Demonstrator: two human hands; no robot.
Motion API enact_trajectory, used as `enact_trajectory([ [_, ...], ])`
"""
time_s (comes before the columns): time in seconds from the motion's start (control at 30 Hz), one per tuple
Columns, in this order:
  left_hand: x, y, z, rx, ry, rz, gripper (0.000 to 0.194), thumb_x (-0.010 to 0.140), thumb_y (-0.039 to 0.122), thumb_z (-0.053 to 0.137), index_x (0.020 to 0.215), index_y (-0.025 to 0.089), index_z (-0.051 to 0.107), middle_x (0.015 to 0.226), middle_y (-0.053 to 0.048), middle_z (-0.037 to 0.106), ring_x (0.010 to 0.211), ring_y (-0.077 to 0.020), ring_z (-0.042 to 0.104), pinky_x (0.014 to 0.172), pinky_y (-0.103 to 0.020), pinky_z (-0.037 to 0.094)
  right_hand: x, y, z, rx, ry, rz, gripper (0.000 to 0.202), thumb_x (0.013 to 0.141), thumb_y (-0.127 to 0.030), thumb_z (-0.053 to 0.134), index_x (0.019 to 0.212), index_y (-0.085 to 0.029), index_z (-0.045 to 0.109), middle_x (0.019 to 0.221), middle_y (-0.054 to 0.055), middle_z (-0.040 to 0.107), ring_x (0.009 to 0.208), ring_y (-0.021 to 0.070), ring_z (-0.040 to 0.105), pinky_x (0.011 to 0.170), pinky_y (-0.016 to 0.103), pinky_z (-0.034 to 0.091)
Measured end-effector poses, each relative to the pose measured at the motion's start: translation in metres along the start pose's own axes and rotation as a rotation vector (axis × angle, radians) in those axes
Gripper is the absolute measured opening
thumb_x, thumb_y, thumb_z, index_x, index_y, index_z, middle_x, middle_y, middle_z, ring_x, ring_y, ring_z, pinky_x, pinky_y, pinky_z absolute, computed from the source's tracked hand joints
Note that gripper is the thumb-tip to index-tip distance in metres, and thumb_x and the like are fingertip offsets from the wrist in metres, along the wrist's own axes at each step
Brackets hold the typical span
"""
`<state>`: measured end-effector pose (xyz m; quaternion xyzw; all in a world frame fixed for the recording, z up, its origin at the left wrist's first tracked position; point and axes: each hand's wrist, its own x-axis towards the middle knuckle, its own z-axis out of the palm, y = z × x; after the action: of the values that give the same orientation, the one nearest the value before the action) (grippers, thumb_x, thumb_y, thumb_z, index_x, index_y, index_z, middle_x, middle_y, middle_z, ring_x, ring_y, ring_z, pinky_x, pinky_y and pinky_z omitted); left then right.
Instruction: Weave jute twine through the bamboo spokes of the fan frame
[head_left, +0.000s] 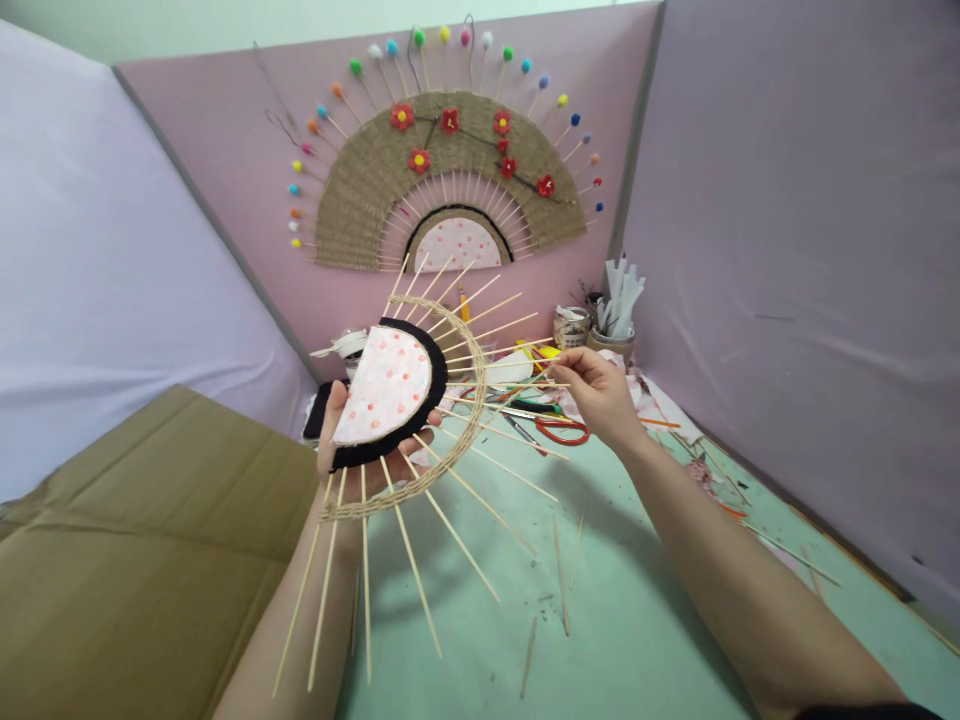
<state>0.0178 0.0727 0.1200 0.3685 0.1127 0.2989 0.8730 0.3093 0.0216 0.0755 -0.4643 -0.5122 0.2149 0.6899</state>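
Observation:
A half-round fan frame (pixel 390 385) has a pink, red-dotted centre, a black rim and thin wooden sticks fanning out. Tan cord (pixel 480 385) is woven through the sticks in a narrow arc. My left hand (pixel 382 460) supports the centre from beneath and behind, thumb at its flat edge; the piece hides part of its fingers. At the outer ends of the right-hand sticks, my right hand (pixel 589 390) pinches near a stick tip, thumb and forefinger together.
A finished fan (pixel 360 195) with pompoms and red flowers hangs on the pink back panel. Red-handled scissors (pixel 562 431), jars (pixel 572 327) and scraps lie behind my right hand. Cardboard (pixel 165 540) covers the left. Loose sticks (pixel 561 575) lie on the green table (pixel 622 620).

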Motion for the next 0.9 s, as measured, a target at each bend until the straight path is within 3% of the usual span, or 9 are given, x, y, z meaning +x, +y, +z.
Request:
enact_trajectory([
  [0.27, -0.002, 0.007, -0.005, 0.069, 0.079, 0.047, 0.07, 0.081, 0.067, 0.039, 0.13, 0.019, 0.048, 0.104, -0.014, 0.064, 0.059, -0.017, 0.055, 0.052, -0.038, 0.052, 0.001, 0.0, -0.004, -0.134, 0.146, -0.198, 0.008, 0.08, -0.026, 0.065, 0.084, -0.02, 0.062, 0.076, 0.0, 0.062, 0.069, 0.014, 0.057, 0.066, 0.028, 0.047],
  [0.47, -0.003, 0.005, -0.008, 0.067, 0.04, -0.029, 0.075, 0.082, 0.071, 0.03, 0.13, 0.017, 0.049, 0.103, -0.017, 0.064, 0.061, -0.0179, 0.056, 0.057, -0.044, 0.054, 0.001, 0.001, -0.006, -0.186, 0.19, -0.249, 0.005, 0.082, -0.021, 0.062, 0.086, -0.02, 0.065, 0.08, 0.0, 0.065, 0.073, 0.0147, 0.06, 0.07, 0.029, 0.047],
  [0.63, -0.003, 0.004, -0.012, 0.06, -0.049, -0.068, 0.077, 0.08, 0.072, 0.034, 0.131, 0.016, 0.047, 0.106, -0.017, 0.065, 0.062, -0.0175, 0.058, 0.058, -0.043, 0.055, 0.0, -0.001, 0.0, -0.098, 0.209, -0.162, 0.005, 0.079, -0.024, 0.064, 0.083, -0.02, 0.065, 0.076, 0.0, 0.065, 0.07, 0.0146, 0.06, 0.066, 0.028, 0.048],
  [0.9, 0.008, -0.01, -0.024, 0.067, -0.141, -0.185, 0.081, 0.073, 0.072, 0.047, 0.133, 0.018, 0.047, 0.108, -0.019, 0.066, 0.058, -0.02, 0.061, 0.059, -0.046, 0.055, -0.007, 0.001, 0.018, 0.069, 0.064, 0.083, 0.015, 0.073, -0.033, 0.069, 0.075, -0.019, 0.062, 0.068, -0.001, 0.061, 0.059, 0.0117, 0.055, 0.057, 0.026, 0.043],
])
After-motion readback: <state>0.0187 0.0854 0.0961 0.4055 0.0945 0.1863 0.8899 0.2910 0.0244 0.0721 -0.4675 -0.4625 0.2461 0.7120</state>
